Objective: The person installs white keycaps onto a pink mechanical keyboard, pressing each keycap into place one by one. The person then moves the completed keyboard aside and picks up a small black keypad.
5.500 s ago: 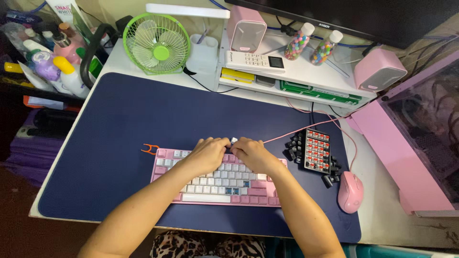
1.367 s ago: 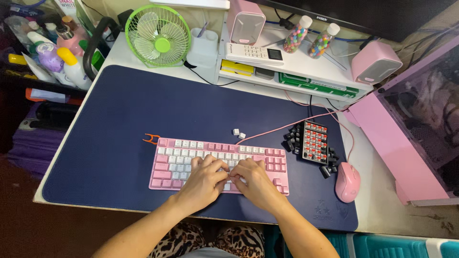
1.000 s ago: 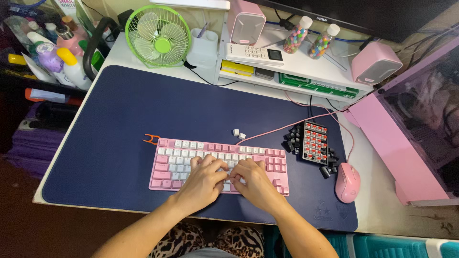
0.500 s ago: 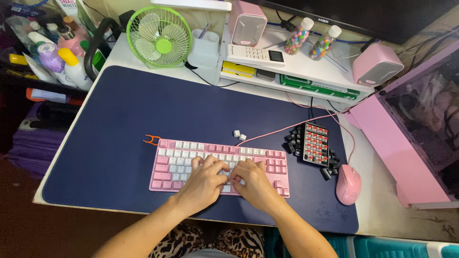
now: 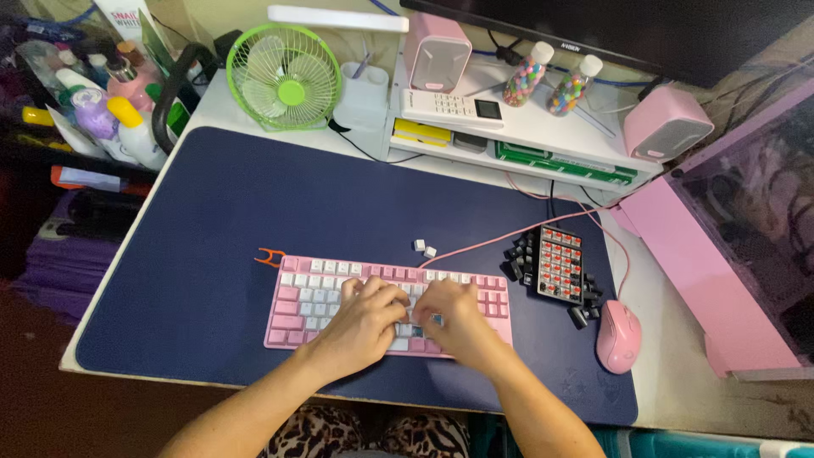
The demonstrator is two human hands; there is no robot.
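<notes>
A pink keyboard with white and pink keys lies on a navy desk mat. Both my hands rest on its lower middle rows. My left hand and my right hand have curled fingers, and their tips meet and pinch a keycap between them. The right hand is slightly blurred. Two loose white keycaps lie on the mat just behind the keyboard. An orange keycap puller sits at the keyboard's back left corner.
Right of the keyboard lie a black keypad with bare red switches, loose black keycaps and a pink mouse. A green fan, a white shelf, pink speakers and bottles line the back.
My hands left the keyboard's top row, where two white keycaps now lie on the mat, and came down to the lower rows. In the last second they shifted only slightly.
</notes>
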